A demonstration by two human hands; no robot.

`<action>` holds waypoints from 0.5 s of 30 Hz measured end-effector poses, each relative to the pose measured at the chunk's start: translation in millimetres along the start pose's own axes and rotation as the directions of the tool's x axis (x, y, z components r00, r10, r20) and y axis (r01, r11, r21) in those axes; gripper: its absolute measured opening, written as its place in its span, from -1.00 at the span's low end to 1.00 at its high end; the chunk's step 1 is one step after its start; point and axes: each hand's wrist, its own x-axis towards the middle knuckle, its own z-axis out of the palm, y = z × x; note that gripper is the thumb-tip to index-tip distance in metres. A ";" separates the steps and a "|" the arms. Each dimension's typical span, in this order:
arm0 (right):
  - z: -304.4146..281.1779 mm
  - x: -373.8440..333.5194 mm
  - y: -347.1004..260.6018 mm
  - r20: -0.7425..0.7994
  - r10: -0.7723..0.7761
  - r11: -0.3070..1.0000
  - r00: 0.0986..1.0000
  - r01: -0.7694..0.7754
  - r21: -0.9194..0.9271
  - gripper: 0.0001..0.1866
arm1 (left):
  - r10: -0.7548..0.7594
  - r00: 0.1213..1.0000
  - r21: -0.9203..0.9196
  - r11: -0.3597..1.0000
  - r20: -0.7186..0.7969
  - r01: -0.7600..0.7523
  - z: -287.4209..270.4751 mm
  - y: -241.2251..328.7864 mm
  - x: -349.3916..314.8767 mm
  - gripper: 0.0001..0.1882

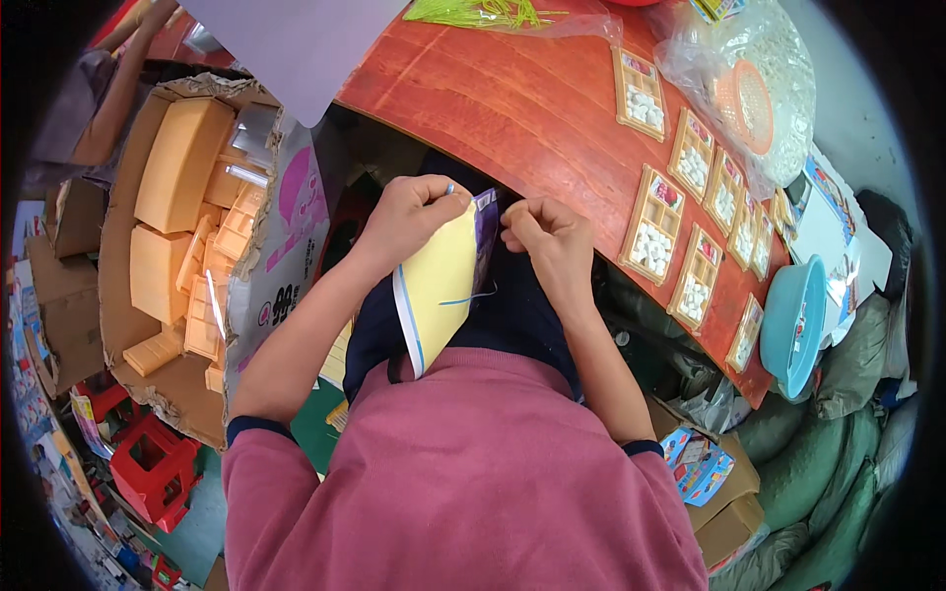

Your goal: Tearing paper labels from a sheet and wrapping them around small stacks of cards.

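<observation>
Over my lap, my left hand [414,222] pinches the top of a yellow sheet [436,281] with blue-and-white edging. A tiny bit of light blue shows at its fingertips. A thin blue strip [467,299] sticks out across the sheet's face. Along the sheet's right side runs a dark purple printed piece [486,231]; whether the two are joined I cannot tell. My right hand [552,241] is closed in a pinch just right of the purple piece, near the table's edge. What its fingers hold, if anything, is hidden.
On the red-brown table [493,98] lie several compartment trays [652,225] with white pieces, a blue basin [793,325] and a clear bag [788,59]. A carton [163,394] of orange plastic trays stands left, near a red stool [153,468]. Another person's arm [118,89] shows upper left.
</observation>
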 end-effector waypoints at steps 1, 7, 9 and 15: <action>1.1 -0.4 1.3 -0.024 -0.130 0.991 0.991 0.129 -0.040 -0.82 | -0.069 0.996 -0.111 0.991 0.051 0.074 -0.8 -1.5 0.3 -0.81; 5.3 4.9 -3.4 0.041 -0.176 0.970 0.984 0.180 -0.162 -0.75 | -0.086 0.993 -0.230 0.968 0.081 0.102 3.7 -3.1 1.2 -0.79; 9.0 7.3 -6.7 0.040 -0.127 0.982 0.991 0.131 -0.138 -0.75 | -0.072 0.995 -0.194 0.977 0.075 0.085 4.7 -1.4 1.4 -0.79; 6.2 10.7 -16.4 0.016 -0.100 0.970 0.995 0.101 -0.223 -0.78 | -0.011 0.997 -0.068 0.998 0.073 0.016 7.5 4.0 2.4 -0.79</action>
